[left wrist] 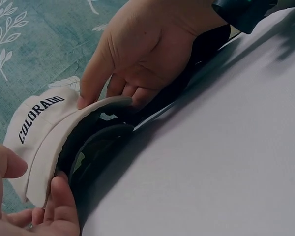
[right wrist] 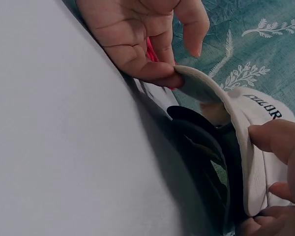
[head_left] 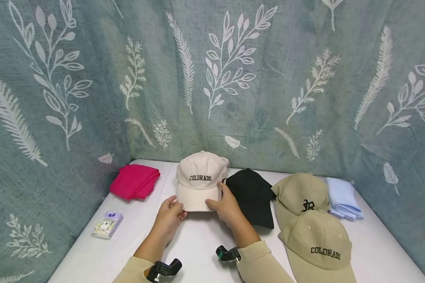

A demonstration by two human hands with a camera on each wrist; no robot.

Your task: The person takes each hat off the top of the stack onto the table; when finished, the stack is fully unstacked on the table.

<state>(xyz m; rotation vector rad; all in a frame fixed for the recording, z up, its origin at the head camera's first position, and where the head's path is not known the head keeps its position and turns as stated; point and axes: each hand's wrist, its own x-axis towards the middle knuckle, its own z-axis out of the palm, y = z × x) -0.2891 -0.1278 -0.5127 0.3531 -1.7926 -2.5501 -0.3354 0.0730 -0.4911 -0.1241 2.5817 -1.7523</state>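
A cream baseball cap (head_left: 200,175) lettered COLORADO sits upright at the back middle of the table, its brim toward me. My right hand (head_left: 227,205) grips the brim's right side, thumb on top and fingers beneath. At the brim's left corner, my left hand (head_left: 169,218) touches the underside with its fingers; the right wrist view shows its thumb apart from the brim. Dark curved brims (left wrist: 105,132) show under the cream one in both wrist views; how they sit inside is hidden. A black cap (head_left: 251,196) lies just right of my right hand.
Two khaki caps overlap at the right, the front khaki cap (head_left: 318,243) over the rear khaki cap (head_left: 297,188). A folded light-blue cloth (head_left: 343,196) lies beyond them. At left are folded magenta cloth (head_left: 134,181) and a small tissue pack (head_left: 107,225). Patterned curtains (head_left: 212,78) surround the white table.
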